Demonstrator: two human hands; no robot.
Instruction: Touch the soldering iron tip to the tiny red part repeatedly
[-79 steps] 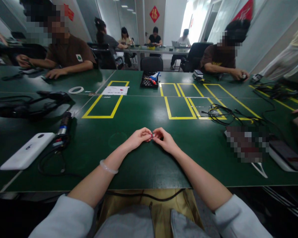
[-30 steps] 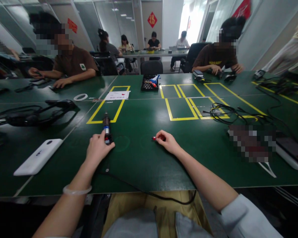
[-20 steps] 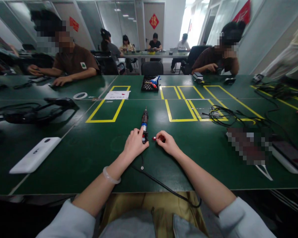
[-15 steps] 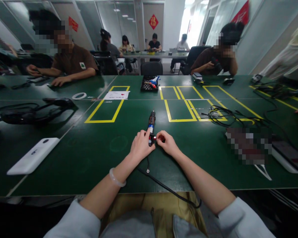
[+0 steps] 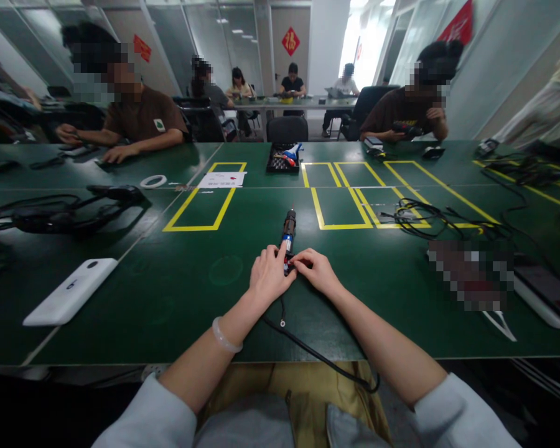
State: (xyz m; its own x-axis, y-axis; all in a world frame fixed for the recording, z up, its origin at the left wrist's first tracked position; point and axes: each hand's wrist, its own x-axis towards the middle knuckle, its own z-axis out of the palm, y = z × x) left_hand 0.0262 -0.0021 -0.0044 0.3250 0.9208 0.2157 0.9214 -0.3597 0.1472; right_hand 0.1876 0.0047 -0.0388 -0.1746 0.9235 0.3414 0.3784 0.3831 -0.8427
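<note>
A dark cylindrical tool (image 5: 288,229) with a blue-and-silver band lies on the green table, its narrow end pointing away from me. My left hand (image 5: 269,274) is closed round its near part, the forefinger stretched along it. Right beside it, my right hand (image 5: 315,269) pinches at the tool's near end, where small red and dark parts show; what the fingertips hold is too small to make out. A black cable (image 5: 317,354) with a thin lead ending in a ring terminal (image 5: 282,323) comes from beneath my left hand and hangs over the table edge.
A white power bank (image 5: 71,292) lies at the left, near a black headset-like device (image 5: 74,208). Beyond are a white tape roll (image 5: 153,182), a paper sheet (image 5: 223,180) and a black tray (image 5: 282,165). Tangled cables (image 5: 429,214) lie at the right. Several people sit beyond.
My right fingertips have moved left against the tool's near end; the small pale piece seen at them earlier is now hidden. The whole view has shifted slightly. A person at the right has lowered a dark object.
</note>
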